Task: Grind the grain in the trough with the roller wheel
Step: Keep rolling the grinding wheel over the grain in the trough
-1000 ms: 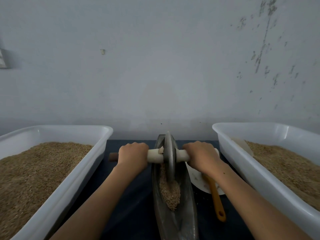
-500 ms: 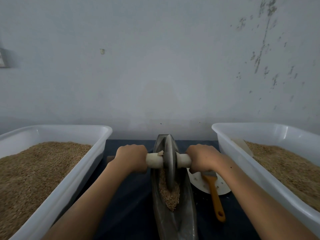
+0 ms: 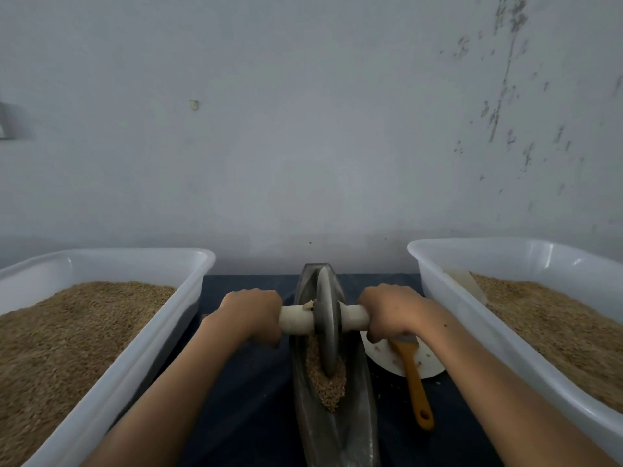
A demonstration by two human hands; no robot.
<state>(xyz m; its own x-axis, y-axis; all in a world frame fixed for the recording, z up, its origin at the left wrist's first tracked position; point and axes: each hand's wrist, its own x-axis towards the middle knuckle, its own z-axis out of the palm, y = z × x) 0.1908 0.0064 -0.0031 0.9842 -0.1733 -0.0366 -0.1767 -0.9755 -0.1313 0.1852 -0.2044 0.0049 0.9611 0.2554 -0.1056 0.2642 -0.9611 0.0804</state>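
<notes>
Your left hand (image 3: 251, 315) and your right hand (image 3: 392, 311) are each curled tight around one end of the pale axle handle (image 3: 296, 320) that runs through the roller wheel (image 3: 327, 321), knuckles up, one hand on either side of the disc. The roller wheel stands upright on its edge inside the narrow metal trough (image 3: 357, 399), which lies lengthwise in front of you on the dark bench (image 3: 249, 392). The wheel's lower rim sits in the grain (image 3: 325, 382), a small brown heap lying along the bottom of the trough, mostly on your near side of the wheel. Just to the right of the trough, a white plate (image 3: 428, 364) rests on the bench with an orange-handled brush (image 3: 414, 382) lying across it, its handle pointing toward you. A large white tub (image 3: 161, 328) full of grain stands at your left, and a second white tub (image 3: 472, 305), also holding grain, stands at your right.
</notes>
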